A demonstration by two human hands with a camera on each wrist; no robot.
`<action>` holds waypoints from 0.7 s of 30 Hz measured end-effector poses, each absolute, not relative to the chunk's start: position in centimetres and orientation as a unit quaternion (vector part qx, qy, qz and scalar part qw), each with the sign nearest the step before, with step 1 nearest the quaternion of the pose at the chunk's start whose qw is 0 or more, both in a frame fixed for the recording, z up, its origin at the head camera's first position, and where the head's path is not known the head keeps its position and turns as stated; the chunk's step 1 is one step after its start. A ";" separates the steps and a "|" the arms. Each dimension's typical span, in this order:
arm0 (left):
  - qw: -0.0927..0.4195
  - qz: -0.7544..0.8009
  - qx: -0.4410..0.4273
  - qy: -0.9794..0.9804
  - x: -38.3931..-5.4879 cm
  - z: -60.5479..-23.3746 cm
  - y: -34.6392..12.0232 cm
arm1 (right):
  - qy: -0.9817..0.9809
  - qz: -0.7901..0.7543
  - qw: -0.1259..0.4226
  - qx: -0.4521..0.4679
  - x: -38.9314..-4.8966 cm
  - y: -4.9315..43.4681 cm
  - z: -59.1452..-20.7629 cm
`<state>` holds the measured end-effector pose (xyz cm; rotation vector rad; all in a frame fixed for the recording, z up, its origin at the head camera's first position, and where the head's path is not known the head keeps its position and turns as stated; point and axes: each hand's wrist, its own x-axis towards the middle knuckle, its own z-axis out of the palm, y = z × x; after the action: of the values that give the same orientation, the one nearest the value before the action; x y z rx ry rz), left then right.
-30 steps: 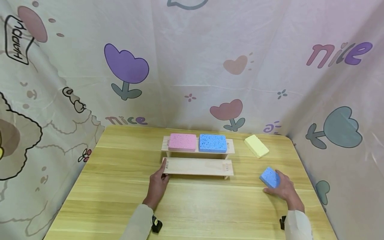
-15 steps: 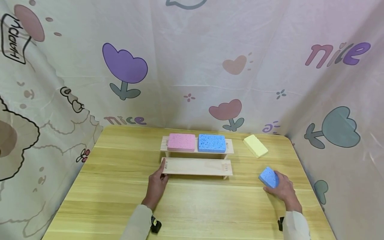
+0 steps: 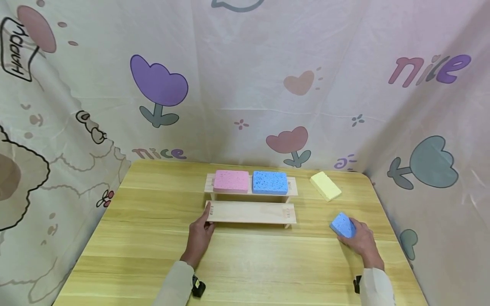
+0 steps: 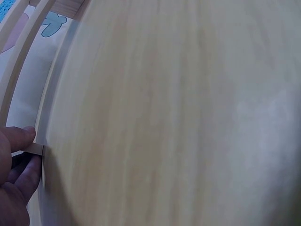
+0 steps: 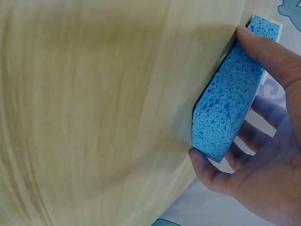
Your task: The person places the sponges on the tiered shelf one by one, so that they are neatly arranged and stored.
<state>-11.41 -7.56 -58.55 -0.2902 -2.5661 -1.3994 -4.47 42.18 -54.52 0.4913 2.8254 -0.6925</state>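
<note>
My left hand (image 3: 200, 238) pinches the left end of the front wooden stand (image 3: 250, 211), a low pale plank on short legs. In the left wrist view, thumb and fingers (image 4: 29, 176) hold its end from both sides. On the right of the table my right hand (image 3: 361, 242) grips a blue sponge (image 3: 342, 225). The right wrist view has this sponge (image 5: 223, 106) standing along the table surface, held at both ends between digits. Behind the front stand, a second wooden stand (image 3: 293, 187) carries a pink sponge (image 3: 231, 181) and another blue sponge (image 3: 269, 182) side by side.
A yellow sponge (image 3: 325, 186) lies at an angle on the wooden table (image 3: 245, 263), right of the back stand. A printed curtain (image 3: 229, 76) hangs behind the table and along both its sides. Black devices are strapped at both wrists.
The head view has shifted very slightly, moving everything a little left. My right thumb has drawn in closer to the blue sponge's near edge. The left hand keeps its place on the front stand.
</note>
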 end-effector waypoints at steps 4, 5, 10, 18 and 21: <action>0.122 -0.460 -0.105 -0.873 -11.3 -58.4 -7.6 | 0.954 -0.228 0.089 0.171 -4.5 42.1 -54.7; 0.125 -0.458 -0.106 -0.874 -11.3 -58.3 -7.5 | 0.954 -0.228 0.088 0.173 -4.5 42.1 -54.7; 0.125 -0.456 -0.104 -0.875 -11.2 -58.4 -7.5 | 0.954 -0.228 0.085 0.176 -4.4 42.1 -54.9; 0.118 -0.466 -0.097 -0.872 -11.3 -58.4 -7.6 | 0.954 -0.224 0.090 0.176 -4.4 42.1 -54.8; 0.122 -0.466 -0.100 -0.871 -11.3 -58.4 -7.6 | 0.952 -0.231 0.094 0.180 -4.5 42.1 -54.5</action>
<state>-11.33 -7.60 -58.40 -0.2908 -2.5414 -1.3594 -4.48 42.07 -54.50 0.5345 2.8230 -0.6850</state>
